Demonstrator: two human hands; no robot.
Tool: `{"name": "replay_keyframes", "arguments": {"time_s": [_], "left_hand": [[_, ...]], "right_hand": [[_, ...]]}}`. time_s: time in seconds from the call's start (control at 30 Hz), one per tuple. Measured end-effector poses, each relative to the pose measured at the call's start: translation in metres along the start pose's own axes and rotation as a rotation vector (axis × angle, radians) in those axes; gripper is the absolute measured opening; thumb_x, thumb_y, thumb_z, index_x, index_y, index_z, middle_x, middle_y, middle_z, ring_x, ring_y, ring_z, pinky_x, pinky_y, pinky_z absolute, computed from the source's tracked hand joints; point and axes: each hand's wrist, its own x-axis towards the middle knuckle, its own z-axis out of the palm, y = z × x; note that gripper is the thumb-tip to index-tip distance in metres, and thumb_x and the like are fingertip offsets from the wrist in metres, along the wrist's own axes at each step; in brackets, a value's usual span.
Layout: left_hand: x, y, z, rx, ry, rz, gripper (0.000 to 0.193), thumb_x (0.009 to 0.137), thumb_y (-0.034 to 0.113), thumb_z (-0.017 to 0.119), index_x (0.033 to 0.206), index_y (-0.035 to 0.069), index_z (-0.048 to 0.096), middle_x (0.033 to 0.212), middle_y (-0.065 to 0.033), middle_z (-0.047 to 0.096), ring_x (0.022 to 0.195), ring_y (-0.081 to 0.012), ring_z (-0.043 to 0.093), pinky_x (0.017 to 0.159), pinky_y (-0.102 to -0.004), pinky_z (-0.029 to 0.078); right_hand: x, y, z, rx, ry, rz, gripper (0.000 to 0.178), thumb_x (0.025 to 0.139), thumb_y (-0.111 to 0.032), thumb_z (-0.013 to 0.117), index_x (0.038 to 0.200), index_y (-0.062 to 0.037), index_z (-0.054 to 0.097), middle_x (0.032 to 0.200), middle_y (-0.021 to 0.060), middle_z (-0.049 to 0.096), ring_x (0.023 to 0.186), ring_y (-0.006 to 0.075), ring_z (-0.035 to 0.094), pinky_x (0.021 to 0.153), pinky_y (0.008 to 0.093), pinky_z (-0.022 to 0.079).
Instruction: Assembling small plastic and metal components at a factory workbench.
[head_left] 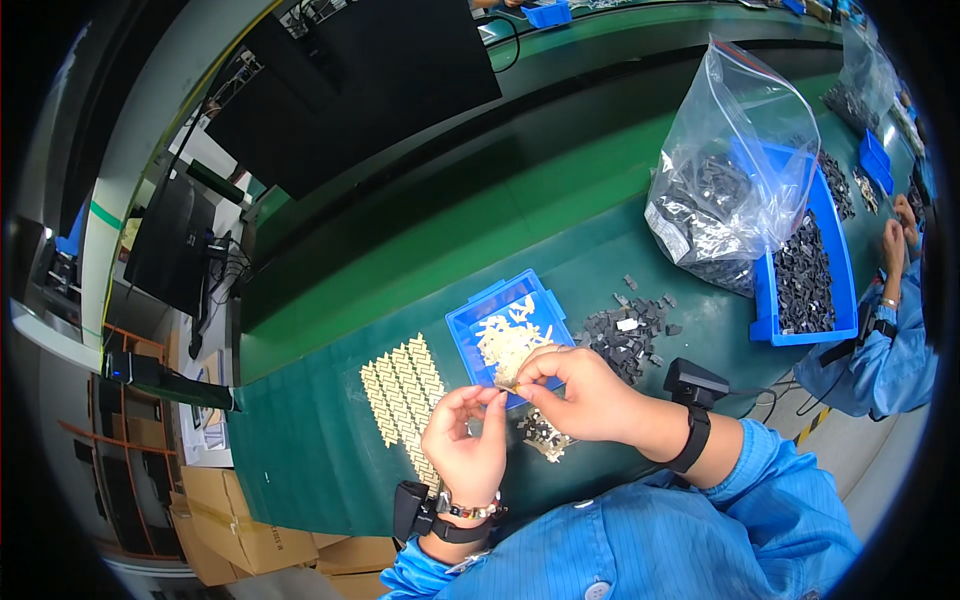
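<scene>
My left hand (467,447) and my right hand (588,397) meet fingertip to fingertip over the near edge of a small blue bin (461,335). Thumb and forefinger of each are pinched at one spot, on something too small to make out. Loose cream-coloured pieces (509,340) lie in the bin. Left of it, similar cream pieces (403,383) are laid out in close, slanted rows on the green mat. To the bin's right spreads a heap of small dark grey parts (630,335). Partly under my right hand is a little pile of mixed dark and cream pieces (545,437).
A clear plastic bag (715,200) of dark parts leans on a larger blue bin (846,300), also filled with them. A co-worker's hands (895,240) are at the far right. Cardboard boxes (240,525) stand below the table's left end; a dark monitor (170,245) stands beyond.
</scene>
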Motion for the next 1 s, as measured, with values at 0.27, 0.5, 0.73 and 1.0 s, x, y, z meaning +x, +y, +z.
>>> {"name": "replay_keyframes", "arguments": {"time_s": [0.27, 0.5, 0.73, 1.0], "left_hand": [[-0.012, 0.0, 0.003, 0.188, -0.009, 0.236, 0.028, 0.082, -0.009, 0.067, 0.108, -0.008, 0.056, 0.093, -0.0161, 0.069, 0.087, -0.0168, 0.067, 0.077, -0.0275, 0.053], [-0.015, 0.001, 0.005, 0.073, -0.015, 0.156, 0.027, 0.084, -0.008, 0.067, 0.108, -0.009, 0.056, 0.093, -0.0163, 0.069, 0.086, -0.0169, 0.067, 0.077, -0.0267, 0.053], [-0.016, 0.008, 0.006, -0.094, -0.023, -0.088, 0.023, 0.084, -0.008, 0.067, 0.105, -0.007, 0.059, 0.094, -0.0134, 0.07, 0.087, -0.0143, 0.067, 0.079, -0.0255, 0.053], [-0.015, 0.002, 0.008, -0.174, -0.077, -0.137, 0.023, 0.086, -0.008, 0.065, 0.108, -0.005, 0.058, 0.095, -0.0128, 0.07, 0.087, -0.0137, 0.067, 0.076, -0.0223, 0.054]], "right_hand": [[-0.005, -0.002, 0.002, -0.059, -0.031, -0.025, 0.002, 0.089, -0.002, 0.058, 0.09, -0.0002, 0.059, 0.089, 0.013, 0.063, 0.085, 0.0288, 0.061, 0.078, 0.0362, 0.047], [-0.007, -0.005, 0.001, -0.067, -0.041, -0.051, 0.003, 0.089, -0.003, 0.058, 0.087, -0.0009, 0.059, 0.085, 0.013, 0.062, 0.083, 0.03, 0.06, 0.077, 0.037, 0.046], [-0.01, -0.004, -0.004, -0.109, -0.082, -0.046, 0.006, 0.085, -0.003, 0.059, 0.088, 0.0014, 0.061, 0.085, 0.019, 0.063, 0.086, 0.0369, 0.06, 0.079, 0.0426, 0.048], [-0.016, -0.001, -0.007, -0.11, -0.051, -0.035, 0.005, 0.083, -0.004, 0.06, 0.085, 0.0012, 0.061, 0.085, 0.0198, 0.062, 0.085, 0.0376, 0.06, 0.077, 0.0436, 0.048]]}}
